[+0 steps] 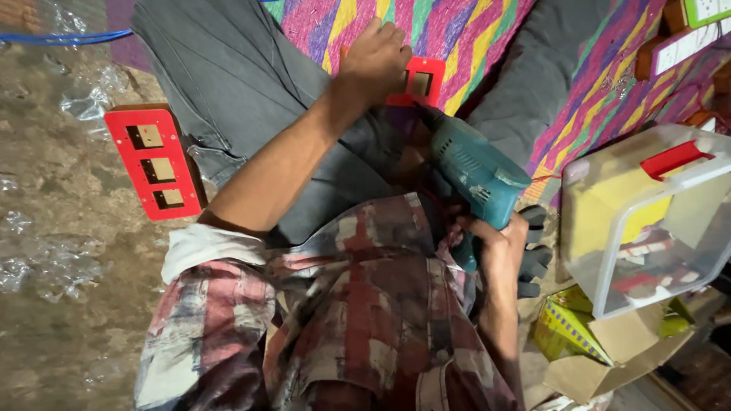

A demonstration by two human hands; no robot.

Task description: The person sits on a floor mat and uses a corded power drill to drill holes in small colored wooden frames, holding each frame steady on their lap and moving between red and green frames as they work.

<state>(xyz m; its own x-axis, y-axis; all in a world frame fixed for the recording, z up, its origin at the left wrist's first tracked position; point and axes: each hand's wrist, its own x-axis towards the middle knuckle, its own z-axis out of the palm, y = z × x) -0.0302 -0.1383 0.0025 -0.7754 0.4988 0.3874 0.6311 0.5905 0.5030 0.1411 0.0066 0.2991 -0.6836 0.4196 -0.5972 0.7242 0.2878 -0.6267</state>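
I sit on the floor with my legs apart. My left hand (375, 61) presses down on a red plate with square cut-outs (423, 79) that lies between my knees on a bright zigzag mat (464, 30). A teal power drill (474, 169) is gripped at its handle by my right hand (499, 243), and its nose points at the red plate's near edge. The drill's tip is hidden behind the tool's body and my forearm.
A second red plate with three square holes (156, 161) lies on the concrete floor at left. A clear plastic box with a red latch (647, 213) stands at right, over cardboard boxes (601, 350). Plastic wrap is strewn at left.
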